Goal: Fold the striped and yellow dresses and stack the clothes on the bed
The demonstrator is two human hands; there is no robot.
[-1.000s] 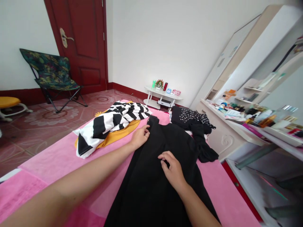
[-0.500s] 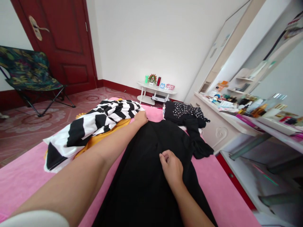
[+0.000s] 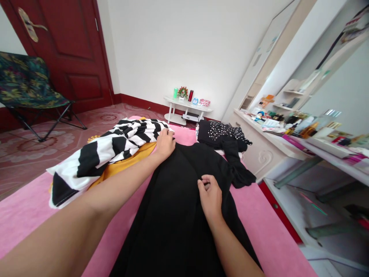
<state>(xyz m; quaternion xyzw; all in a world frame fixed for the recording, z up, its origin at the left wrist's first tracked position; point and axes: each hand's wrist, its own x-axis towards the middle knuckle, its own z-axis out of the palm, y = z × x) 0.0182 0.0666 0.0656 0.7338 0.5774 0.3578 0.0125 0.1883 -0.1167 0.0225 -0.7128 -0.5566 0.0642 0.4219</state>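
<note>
A black long-sleeved garment (image 3: 175, 200) lies spread on the pink bed cover (image 3: 271, 219), one sleeve reaching out to the right. At its upper left edge rests my left hand (image 3: 166, 144), fingers loosened and pointing forward, next to the black-and-white striped cloth (image 3: 100, 150). My right hand (image 3: 211, 194) is over the middle of the black garment, its thumb and forefinger slightly apart with nothing visible between them. Under the striped cloth shows a mustard-yellow cloth (image 3: 123, 163).
Folded black clothing with white dots (image 3: 219, 132) sits at the bed's far right. Beyond stands a low white table (image 3: 187, 104) with small items. A cluttered dressing table (image 3: 276, 142) borders the right side; a folding chair (image 3: 31, 86) stands left by the red door (image 3: 75, 50).
My left hand has loosened from a fist and shifted slightly left at the garment's edge. The fingers of my right hand have parted a little. The camera view has shifted slightly.
</note>
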